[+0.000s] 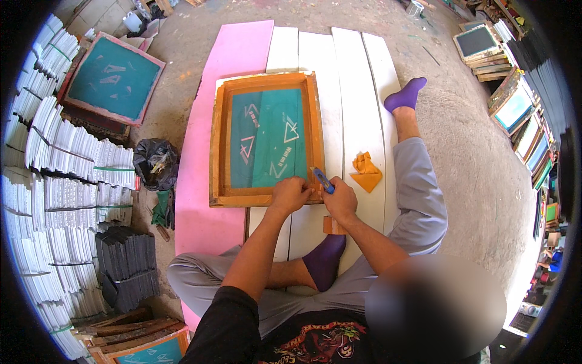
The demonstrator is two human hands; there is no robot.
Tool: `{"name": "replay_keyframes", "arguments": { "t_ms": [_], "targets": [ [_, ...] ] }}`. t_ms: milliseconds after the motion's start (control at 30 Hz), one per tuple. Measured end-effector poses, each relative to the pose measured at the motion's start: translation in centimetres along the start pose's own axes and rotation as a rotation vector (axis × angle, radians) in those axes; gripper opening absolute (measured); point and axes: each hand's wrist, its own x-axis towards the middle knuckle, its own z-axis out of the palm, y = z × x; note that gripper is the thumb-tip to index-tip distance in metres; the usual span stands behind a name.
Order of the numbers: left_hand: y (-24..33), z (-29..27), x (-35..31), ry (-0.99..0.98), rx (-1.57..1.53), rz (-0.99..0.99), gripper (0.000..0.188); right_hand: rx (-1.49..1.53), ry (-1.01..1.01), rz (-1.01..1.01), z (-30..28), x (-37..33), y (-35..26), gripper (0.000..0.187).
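Note:
A wooden screen-printing frame (219, 139) with green mesh (267, 136) and pale triangle designs lies flat on the boards in front of me. My right hand (341, 200) grips a blue utility knife (324, 181), its tip over the frame's near right corner. Beside it, my left hand (290, 194) rests at the same corner with its fingers closed; anything between them is too small to make out. Brown tape seems to line the frame's inner edges. Just below my right hand sits a roll of brown tape (333, 225), partly covered by my wrist.
A crumpled yellow-orange cloth (365, 172) lies right of the frame. White boards (357, 79) and a pink board (200, 182) form the work surface. Stacked white bundles (54, 200), a black plastic bag (156, 162) and another screen (112, 79) stand left; more frames (482, 48) lean far right.

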Motion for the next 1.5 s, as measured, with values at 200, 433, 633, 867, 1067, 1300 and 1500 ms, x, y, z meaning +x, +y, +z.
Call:
{"name": "replay_keyframes", "arguments": {
  "t_ms": [200,433,633,867,1067,1300,1500],
  "targets": [
    [-0.1,0.1,0.0,0.015,0.002,0.02,0.031,0.007,-0.018,0.009,0.1,0.1,0.1,0.028],
    [0.1,-0.1,0.0,0.0,0.012,0.005,0.03,0.003,-0.013,0.002,0.0,0.1,-0.1,0.028],
    [-0.2,0.2,0.1,0.011,0.017,0.013,0.03,-0.009,0.0,0.019,0.0,0.0,-0.2,0.033],
    [-0.7,0.5,0.2,0.015,0.002,0.035,0.032,0.032,0.036,0.024,0.7,1.0,2.0,0.049],
    [-0.4,0.6,-0.4,0.068,-0.029,0.027,0.036,0.216,0.055,0.004,0.6,1.8,3.2,0.055],
    [0.9,1.3,-2.0,0.247,0.032,-0.01,0.057,0.185,0.045,-0.056,1.5,4.3,3.5,0.064],
    [0.8,2.5,-2.5,0.245,0.056,-0.159,0.056,0.143,-0.013,-0.023,1.1,4.5,3.2,0.069]
  ]
}}
